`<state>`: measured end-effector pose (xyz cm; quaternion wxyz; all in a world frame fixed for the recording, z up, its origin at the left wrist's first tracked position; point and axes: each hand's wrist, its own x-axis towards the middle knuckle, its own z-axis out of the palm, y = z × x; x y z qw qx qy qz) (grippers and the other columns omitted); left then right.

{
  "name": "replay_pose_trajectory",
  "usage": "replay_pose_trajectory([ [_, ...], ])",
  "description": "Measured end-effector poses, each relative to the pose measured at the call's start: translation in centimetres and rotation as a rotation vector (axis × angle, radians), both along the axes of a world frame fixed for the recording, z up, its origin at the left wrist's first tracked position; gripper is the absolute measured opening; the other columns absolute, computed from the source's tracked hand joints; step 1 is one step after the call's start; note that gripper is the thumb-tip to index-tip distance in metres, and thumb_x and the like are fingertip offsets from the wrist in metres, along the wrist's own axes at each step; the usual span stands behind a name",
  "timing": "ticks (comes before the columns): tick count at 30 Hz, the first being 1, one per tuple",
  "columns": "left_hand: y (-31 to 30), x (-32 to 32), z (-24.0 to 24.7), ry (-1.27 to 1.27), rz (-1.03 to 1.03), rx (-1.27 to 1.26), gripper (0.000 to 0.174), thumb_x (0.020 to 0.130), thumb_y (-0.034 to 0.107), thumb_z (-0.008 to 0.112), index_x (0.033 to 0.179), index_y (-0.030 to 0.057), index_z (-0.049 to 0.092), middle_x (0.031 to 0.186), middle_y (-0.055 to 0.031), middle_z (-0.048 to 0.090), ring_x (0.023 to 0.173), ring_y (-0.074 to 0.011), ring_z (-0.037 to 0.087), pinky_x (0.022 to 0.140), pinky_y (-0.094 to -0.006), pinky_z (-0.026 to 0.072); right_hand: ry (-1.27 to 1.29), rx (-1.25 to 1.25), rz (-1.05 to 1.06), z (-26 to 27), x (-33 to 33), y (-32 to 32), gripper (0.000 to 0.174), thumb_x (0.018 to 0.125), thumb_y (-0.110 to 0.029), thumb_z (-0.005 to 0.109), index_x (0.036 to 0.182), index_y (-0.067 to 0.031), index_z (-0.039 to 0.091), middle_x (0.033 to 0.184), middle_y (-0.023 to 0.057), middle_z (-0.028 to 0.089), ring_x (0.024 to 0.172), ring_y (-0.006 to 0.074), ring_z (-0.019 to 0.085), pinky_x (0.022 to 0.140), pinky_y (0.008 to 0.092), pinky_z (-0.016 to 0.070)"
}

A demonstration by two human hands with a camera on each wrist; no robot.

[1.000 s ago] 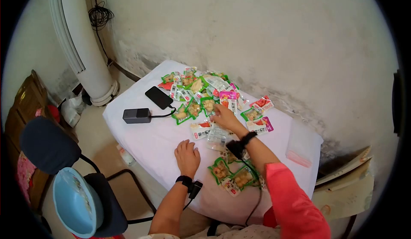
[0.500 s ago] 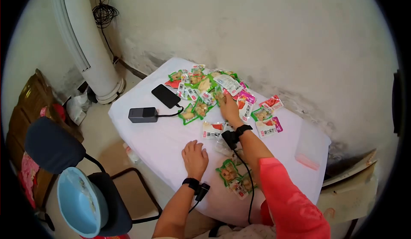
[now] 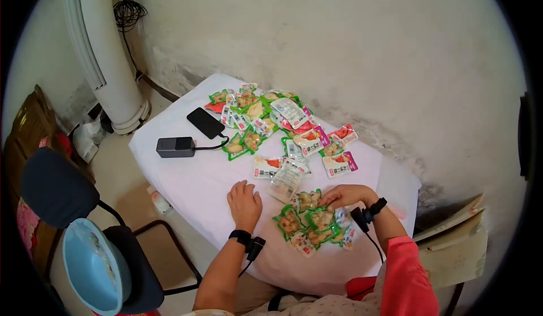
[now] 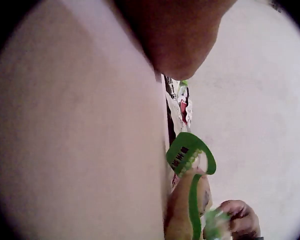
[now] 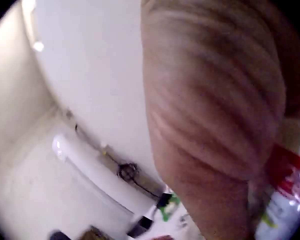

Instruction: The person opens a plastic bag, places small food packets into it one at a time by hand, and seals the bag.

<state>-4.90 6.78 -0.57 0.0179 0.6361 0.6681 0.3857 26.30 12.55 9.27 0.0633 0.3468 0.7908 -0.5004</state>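
Observation:
My left hand (image 3: pixel 245 205) rests on the white cloth with its fingers extended and holds nothing. At the near pile, my right hand (image 3: pixel 348 194) pinches a small green-edged snack packet (image 4: pixel 217 222), best seen in the left wrist view. Under and beside those fingertips lie several clear packets with green borders and pale round contents, such as this packet (image 3: pixel 289 221). Between the two hands and a little farther off is a silvery packet (image 3: pixel 287 180), label side up. The palm side of the right hand fills much of the right wrist view.
A larger heap of snack packets (image 3: pixel 257 109) covers the far part of the table. To its left are a black phone (image 3: pixel 206 123) and a grey power bank (image 3: pixel 175 147), joined by a cable. Clear plastic bags (image 3: pixel 396 188) lie by the right edge. A blue basin (image 3: pixel 93 271) sits on a chair.
My right hand has moved from the far heap back to the near pile, bringing a green-edged packet with it. The left hand stays in place on the cloth.

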Motion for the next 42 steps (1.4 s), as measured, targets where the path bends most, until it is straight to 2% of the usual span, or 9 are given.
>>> replay_pose_trajectory([
  [5, 0.0, 0.0, 0.1, 0.005, 0.008, 0.007, 0.023, 0.077, 0.014, 0.063, 0.098, 0.0064, 0.06, 0.115, -0.011, 0.056, 0.114, -0.0297, 0.047, 0.095, -0.0449, 0.0334, 0.013, 0.622, -0.264, -0.8, -7.9, 4.9, 0.03, 0.082, -0.027, 0.065, 0.103, -0.0053, 0.063, 0.086, 0.0094, 0.065, 0.076, 0.0225, 0.061, 0.069, 0.0346, 0.0484],
  [10, -0.1, 0.1, 0.5, 0.015, 0.005, 0.03, 0.021, 0.075, 0.011, 0.062, 0.096, 0.0056, 0.06, 0.111, -0.0116, 0.055, 0.112, -0.0297, 0.047, 0.094, -0.0432, 0.034, 0.268, 0.808, -0.424, -3.7, -17.9, 10.5, 0.046, 0.077, -0.031, 0.066, 0.115, -0.0075, 0.054, 0.098, 0.0165, 0.059, 0.093, 0.0337, 0.057, 0.076, 0.0409, 0.0491],
  [17, -0.1, 0.0, 0.6, 0.037, -0.004, 0.007, 0.022, 0.076, 0.012, 0.061, 0.097, 0.0062, 0.059, 0.113, -0.0117, 0.055, 0.113, -0.03, 0.047, 0.094, -0.0439, 0.034, -0.051, 1.165, -0.399, -7.5, -23.5, 13.4, 0.04, 0.079, -0.018, 0.06, 0.116, -0.0044, 0.054, 0.099, 0.0218, 0.06, 0.1, 0.0394, 0.057, 0.075, 0.0456, 0.0515],
  [25, -0.2, 0.0, 0.3, 0.015, -0.002, -0.008, 0.023, 0.077, 0.014, 0.062, 0.098, 0.0057, 0.061, 0.115, -0.0114, 0.055, 0.115, -0.0296, 0.046, 0.096, -0.0441, 0.033, 0.436, 0.832, -0.616, -0.7, -15.5, 10.4, 0.043, 0.086, -0.02, 0.056, 0.125, -0.0021, 0.049, 0.096, 0.0173, 0.064, 0.079, 0.0264, 0.065, 0.069, 0.0387, 0.0516],
  [27, -0.1, 0.0, 0.1, 0.016, 0.003, -0.004, 0.023, 0.077, 0.014, 0.062, 0.098, 0.0057, 0.061, 0.115, -0.011, 0.055, 0.114, -0.0293, 0.046, 0.096, -0.0442, 0.033, 0.556, 0.324, -0.722, 1.6, -11.9, 7.9, 0.046, 0.085, -0.023, 0.06, 0.126, -0.0031, 0.05, 0.1, 0.0084, 0.063, 0.083, 0.0168, 0.062, 0.072, 0.033, 0.0497],
  [35, -0.2, 0.1, 0.4, 0.016, 0.006, -0.003, 0.023, 0.077, 0.014, 0.062, 0.098, 0.0058, 0.061, 0.114, -0.0103, 0.056, 0.114, -0.0287, 0.046, 0.096, -0.0437, 0.0327, 0.259, -0.336, -0.205, 0.5, -3.1, 0.4, 0.031, 0.089, -0.022, 0.06, 0.113, -0.0026, 0.059, 0.104, 0.0044, 0.062, 0.093, 0.0098, 0.056, 0.083, 0.0261, 0.0448],
  [37, -0.2, 0.1, 0.5, 0.019, 0.008, -0.006, 0.022, 0.077, 0.014, 0.062, 0.097, 0.0057, 0.061, 0.114, -0.0103, 0.056, 0.114, -0.0287, 0.046, 0.096, -0.0435, 0.0326, -0.105, 0.287, -0.434, 1.2, -4.3, 1.1, 0.026, 0.09, -0.02, 0.059, 0.111, -0.0047, 0.061, 0.099, 0.0081, 0.063, 0.09, 0.0114, 0.058, 0.08, 0.0261, 0.0465],
  [38, -0.2, 0.1, 0.6, 0.018, 0.006, -0.008, 0.022, 0.077, 0.014, 0.062, 0.097, 0.0056, 0.061, 0.114, -0.0106, 0.056, 0.114, -0.0287, 0.046, 0.096, -0.0434, 0.0326, -0.034, 0.557, -0.453, 0.5, -4.7, 2.2, 0.025, 0.087, -0.022, 0.057, 0.104, -0.0044, 0.062, 0.1, 0.0147, 0.063, 0.086, 0.0251, 0.063, 0.07, 0.0322, 0.0503],
  [42, -0.2, 0.1, 0.8, 0.025, -0.007, -0.011, 0.022, 0.077, 0.014, 0.062, 0.097, 0.0055, 0.061, 0.114, -0.0113, 0.056, 0.114, -0.0287, 0.046, 0.096, -0.0433, 0.0327, 0.267, 0.935, -0.299, -3.2, -9.0, 6.8, 0.024, 0.088, -0.025, 0.055, 0.102, -0.0073, 0.064, 0.1, 0.0101, 0.064, 0.098, 0.0274, 0.059, 0.086, 0.0416, 0.0445],
])
